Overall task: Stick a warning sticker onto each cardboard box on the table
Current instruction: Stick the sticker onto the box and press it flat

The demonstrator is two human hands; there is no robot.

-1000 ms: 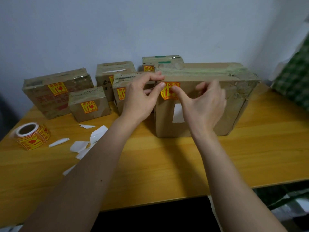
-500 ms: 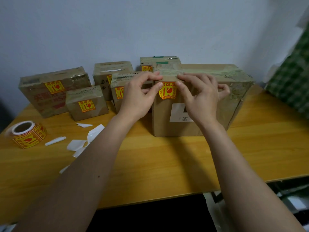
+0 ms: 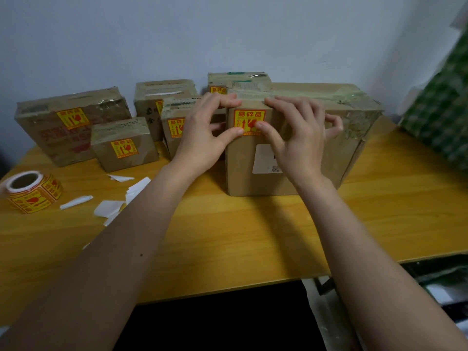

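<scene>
A large cardboard box (image 3: 344,153) stands in the middle of the table. A yellow and red warning sticker (image 3: 249,120) lies flat on the upper left of its front face. My left hand (image 3: 202,135) and my right hand (image 3: 296,138) rest on that box, fingers spread over its top edge. Both thumbs press the sticker's lower edge. Neither hand holds anything. Several smaller boxes stand behind and to the left, each with a sticker: a wide one (image 3: 50,127), a small one (image 3: 124,145), and a narrow one (image 3: 174,122).
A roll of warning stickers (image 3: 33,191) lies at the table's left edge. White backing scraps (image 3: 109,206) are scattered beside it. A white shipping label (image 3: 263,160) sits on the large box. Green checked fabric (image 3: 440,110) hangs at the right. The wooden table (image 3: 253,236) ends near me.
My right hand has spread its fingers over the box's top edge. Both thumbs have slid down the sticker to its lower edge, and the sticker now lies flat.
</scene>
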